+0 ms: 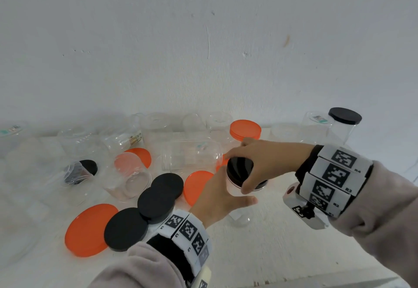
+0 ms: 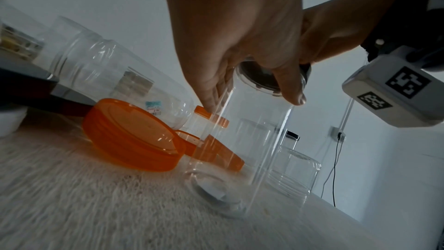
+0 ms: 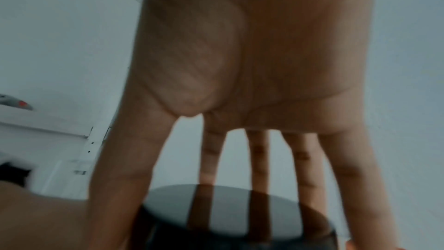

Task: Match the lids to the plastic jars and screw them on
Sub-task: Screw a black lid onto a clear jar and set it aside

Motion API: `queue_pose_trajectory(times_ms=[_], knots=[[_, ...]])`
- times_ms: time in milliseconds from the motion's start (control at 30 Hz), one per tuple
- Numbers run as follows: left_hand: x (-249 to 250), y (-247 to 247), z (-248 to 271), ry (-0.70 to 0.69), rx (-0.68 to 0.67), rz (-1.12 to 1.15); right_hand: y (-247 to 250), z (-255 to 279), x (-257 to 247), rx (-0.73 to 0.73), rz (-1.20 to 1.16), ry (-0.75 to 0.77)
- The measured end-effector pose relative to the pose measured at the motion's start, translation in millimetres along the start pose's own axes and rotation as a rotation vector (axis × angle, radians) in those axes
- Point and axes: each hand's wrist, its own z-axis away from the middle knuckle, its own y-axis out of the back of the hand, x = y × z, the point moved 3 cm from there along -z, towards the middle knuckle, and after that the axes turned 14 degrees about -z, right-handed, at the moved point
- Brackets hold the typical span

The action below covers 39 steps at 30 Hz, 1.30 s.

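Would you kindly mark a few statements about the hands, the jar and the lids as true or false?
1. The right hand grips a black lid on top of a clear jar. True.
2. The left hand lies flat on the table, away from the jar. False: it holds the jar's side.
3. The jar being worked on stands upright. True.
4. Every loose lid on the table is black. False: orange lids lie there too.
5. A jar at the far right already wears a black lid. True.

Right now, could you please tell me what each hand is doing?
Left hand: grips the clear jar just below its top.
Right hand: fingers curled round the black lid on that jar.
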Motion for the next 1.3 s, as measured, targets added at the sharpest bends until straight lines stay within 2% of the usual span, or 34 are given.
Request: queue_pose_trajectory(times_ms=[100,333,767,867,1033,1300], knots=[[1.4,0.9,-0.1,-0.023,0.008,-0.013,3.9,-0.7,-2.3,-0.075,0.029,0.056],[0.3,0.4,-0.4,-0.032,-0.013,-0.017,5.1,-3.3,-0.5,0.026,0.062,0.152],[-0.7,-4.1,2.1,0.024,0.017,0.012,-6.2,-2.9,-3.8,0.203,-0.028,0.027],[-0.6,-3.5,1.8,0.018,0.005,0.004,-5.0,-3.8,-4.6,0.163,-0.027,-0.003],[1.3,-0.8,0.3,-0.015,-0.011,-0.024,2.9,-0.3,-6.8,-0.107,0.109,-0.016],[0.7,-1.0,0.6,-0.029,-0.012,-0.015,6.3,-1.9,-3.7,-0.014,0.123,0.149]])
